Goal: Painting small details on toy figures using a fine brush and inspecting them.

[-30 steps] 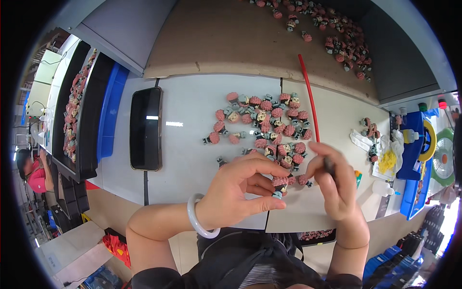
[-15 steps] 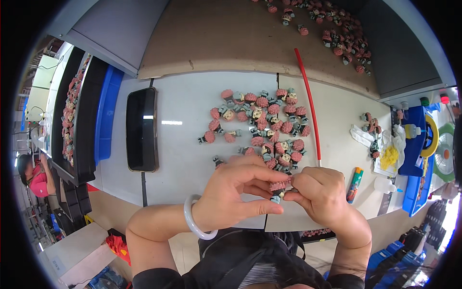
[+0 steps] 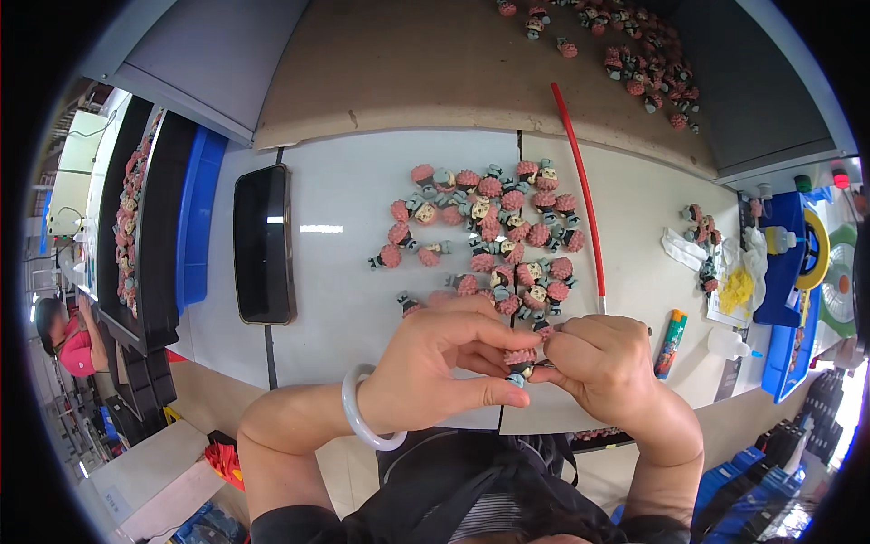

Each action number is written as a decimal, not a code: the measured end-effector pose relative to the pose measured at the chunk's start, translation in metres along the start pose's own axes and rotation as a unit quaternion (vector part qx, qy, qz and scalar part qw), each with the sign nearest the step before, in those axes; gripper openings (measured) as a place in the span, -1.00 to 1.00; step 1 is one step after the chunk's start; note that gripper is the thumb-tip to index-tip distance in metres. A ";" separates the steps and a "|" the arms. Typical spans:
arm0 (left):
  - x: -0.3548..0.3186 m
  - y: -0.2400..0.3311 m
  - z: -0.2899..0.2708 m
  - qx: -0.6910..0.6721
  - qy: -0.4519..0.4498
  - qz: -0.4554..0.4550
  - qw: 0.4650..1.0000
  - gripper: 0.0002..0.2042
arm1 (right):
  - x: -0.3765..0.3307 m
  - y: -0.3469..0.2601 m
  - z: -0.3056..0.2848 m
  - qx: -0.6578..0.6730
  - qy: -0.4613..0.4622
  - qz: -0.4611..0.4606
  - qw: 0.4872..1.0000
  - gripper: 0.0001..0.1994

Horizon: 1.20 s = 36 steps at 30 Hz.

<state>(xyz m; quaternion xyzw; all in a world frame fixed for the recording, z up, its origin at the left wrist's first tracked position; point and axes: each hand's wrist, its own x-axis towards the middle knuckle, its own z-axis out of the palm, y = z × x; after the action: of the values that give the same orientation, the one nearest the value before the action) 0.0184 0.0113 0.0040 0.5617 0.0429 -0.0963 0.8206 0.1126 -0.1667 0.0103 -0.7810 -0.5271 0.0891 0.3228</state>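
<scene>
Between the fingertips and thumb of my left hand [image 3: 439,363], a small figurine [image 3: 519,357] with bumpy pink hair and a dark body is pinched over the table's near edge. My right hand [image 3: 603,358] is closed beside it, gripping a thin dark metallic tool [image 3: 545,364] whose tip meets the figurine. Most of that tool is hidden in the fist, so its kind cannot be told. Many similar figurines [image 3: 489,213] lie loosely just beyond my hands. A red stick [image 3: 580,181] lies to their right, its pale near end reaching my right knuckles.
A black phone [image 3: 264,245] lies at the left, beside a blue bin [image 3: 199,218]. More figurines [image 3: 634,63] heap on the brown shelf [image 3: 408,72]. To the right are a lighter [image 3: 670,344], a white squeeze bottle [image 3: 727,344], tissue and a tape roll [image 3: 817,254]. Another person [image 3: 74,340] sits far left.
The held figurine has shifted slightly left and down and is turned a little. Both hands keep their grip; the view has tilted slightly.
</scene>
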 end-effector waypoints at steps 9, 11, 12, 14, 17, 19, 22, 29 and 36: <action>0.001 0.000 0.000 0.011 -0.001 0.012 1.000 -0.56 | 0.001 -0.003 -0.001 0.012 -0.003 0.017 1.000 -0.72; 0.002 0.001 0.000 0.012 -0.003 0.010 1.000 -0.56 | 0.001 -0.001 0.000 0.011 -0.005 0.017 1.000 -0.72; 0.002 0.001 0.000 0.015 -0.002 0.009 1.000 -0.56 | 0.001 0.000 0.001 0.007 0.006 -0.002 1.000 -0.72; 0.002 -0.001 0.000 0.009 0.000 0.017 1.000 -0.59 | 0.002 0.001 0.001 0.002 0.017 -0.021 1.000 -0.72; 0.000 -0.002 0.000 0.013 0.003 0.030 0.999 -0.62 | 0.002 0.000 0.003 0.007 0.019 -0.019 1.000 -0.72; 0.000 -0.001 0.001 0.021 0.001 0.035 0.999 -0.63 | 0.001 0.000 0.004 0.013 0.028 -0.018 0.999 -0.72; 0.002 -0.001 0.001 0.027 0.000 0.029 0.999 -0.63 | 0.000 0.001 0.001 0.003 0.018 -0.022 1.000 -0.72; 0.001 0.000 0.000 0.025 0.004 0.026 0.999 -0.59 | 0.001 -0.002 0.004 0.009 0.033 -0.012 0.999 -0.72; 0.001 -0.001 0.000 0.042 0.006 0.035 0.998 -0.55 | 0.000 0.002 0.006 0.027 0.008 0.006 1.000 -0.73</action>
<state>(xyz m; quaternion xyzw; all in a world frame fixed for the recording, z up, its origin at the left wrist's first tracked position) 0.0196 0.0107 0.0027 0.5976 0.0238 -0.0660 0.7987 0.1110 -0.1646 0.0044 -0.7756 -0.5172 0.0988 0.3481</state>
